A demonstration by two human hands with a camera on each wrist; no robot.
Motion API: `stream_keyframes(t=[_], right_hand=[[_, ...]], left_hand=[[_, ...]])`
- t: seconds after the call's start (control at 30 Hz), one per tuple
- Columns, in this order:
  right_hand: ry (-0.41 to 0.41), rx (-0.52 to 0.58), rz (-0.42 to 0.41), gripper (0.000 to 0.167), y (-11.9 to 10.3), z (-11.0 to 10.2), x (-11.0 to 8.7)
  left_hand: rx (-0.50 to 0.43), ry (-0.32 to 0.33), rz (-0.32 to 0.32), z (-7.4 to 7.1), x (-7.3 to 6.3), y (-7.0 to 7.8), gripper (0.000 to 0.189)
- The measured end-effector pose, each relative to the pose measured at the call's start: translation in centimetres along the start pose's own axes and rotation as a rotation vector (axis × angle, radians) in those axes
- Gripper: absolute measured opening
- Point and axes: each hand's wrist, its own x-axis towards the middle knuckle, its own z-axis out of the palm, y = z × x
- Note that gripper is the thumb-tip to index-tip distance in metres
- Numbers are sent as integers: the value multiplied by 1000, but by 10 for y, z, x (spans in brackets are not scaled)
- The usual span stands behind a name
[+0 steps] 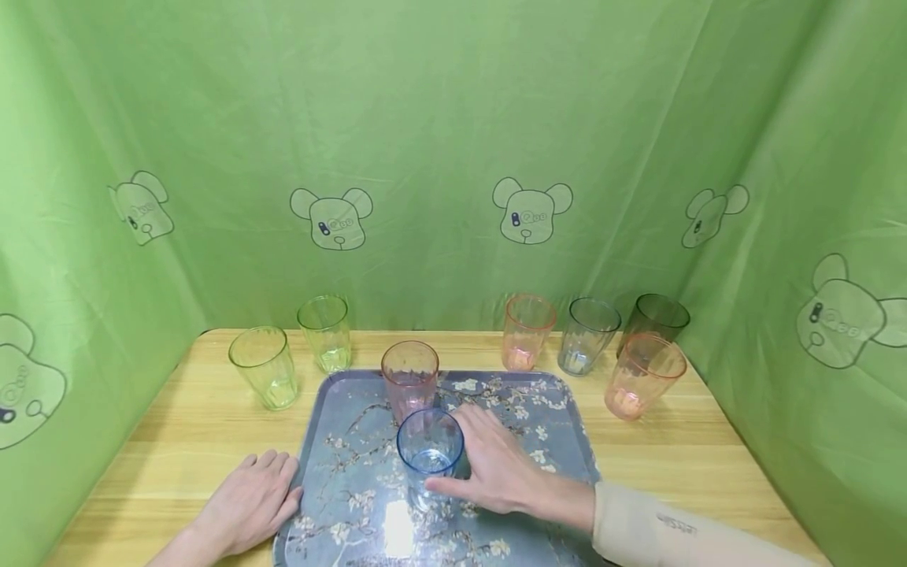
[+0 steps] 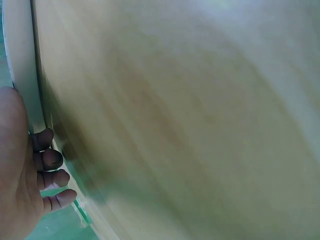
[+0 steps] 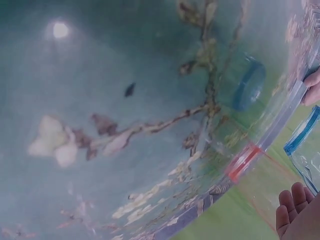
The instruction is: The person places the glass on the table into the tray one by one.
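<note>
Tumbler with a blue rim (image 1: 430,453), see-through, upright over the middle of a tray; whether its base touches the tray cannot be told. The right hand (image 1: 496,468) has its grip around it, thumb on the near side, fingers curving behind. Just beyond stands a pink tumbler (image 1: 411,386), towards the tray's far edge. The tray (image 1: 329,472) is blue-grey, printed with white blossom branches. The left hand (image 1: 251,500) rests palm down at the tray's left edge, its grip holding nothing, fingers relaxed. On the wooden bench (image 1: 177,425), two green tumblers (image 1: 265,370) stand to the left; to the right are two coral tumblers (image 1: 526,335), a grey-blue tumbler (image 1: 586,339) and a dark tumbler (image 1: 655,317). A green curtain (image 1: 425,118) printed with cartoon animal heads surrounds everything.
</note>
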Motion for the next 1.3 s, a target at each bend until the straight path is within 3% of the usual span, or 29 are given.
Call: stream_keyframes(t=[0.33, 0.6, 0.87, 1.3], right_hand=[[-37, -4, 14, 94, -3, 10, -2], [-38, -28, -15, 83, -5, 14, -1], [-71, -40, -25, 86, -9, 17, 0], [-87, -73, -37, 89, -12, 22, 1]], left_hand=[[0, 12, 5, -1, -1, 0, 25], [-13, -13, -12, -2, -1, 1, 24], [15, 75, 8, 1, -1, 1, 24], [16, 117, 27, 4, -2, -1, 25]])
